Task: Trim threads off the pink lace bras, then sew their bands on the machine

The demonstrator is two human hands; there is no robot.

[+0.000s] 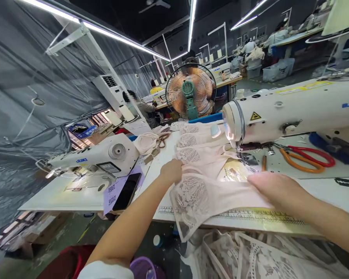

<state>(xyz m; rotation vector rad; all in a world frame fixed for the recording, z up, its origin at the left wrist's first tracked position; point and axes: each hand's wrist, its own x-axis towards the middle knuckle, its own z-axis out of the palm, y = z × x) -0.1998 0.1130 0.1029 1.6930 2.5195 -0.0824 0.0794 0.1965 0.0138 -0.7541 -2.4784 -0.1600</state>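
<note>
A pale pink lace bra [209, 193] is stretched across the front of the sewing table, its lace cup hanging over the edge. My left hand [172, 171] is closed on the top edge of the lace cup, its fingertips partly hidden. At the other end, my right hand [269, 186] grips the plain band, with the fingers mostly out of sight beneath it. Behind my left hand, more lace bra pieces [189, 140] lie in a row running back. The sewing machine's head [234, 120] and needle area stand just beyond my right hand.
Orange-and-red-handled scissors [305, 164] lie right of the needle. A printed ruler [235, 215] runs along the table's front edge. More lace pieces [244, 252] hang below. To the left are a phone [127, 192] and a second sewing machine [95, 161]; a large fan [190, 91] stands ahead.
</note>
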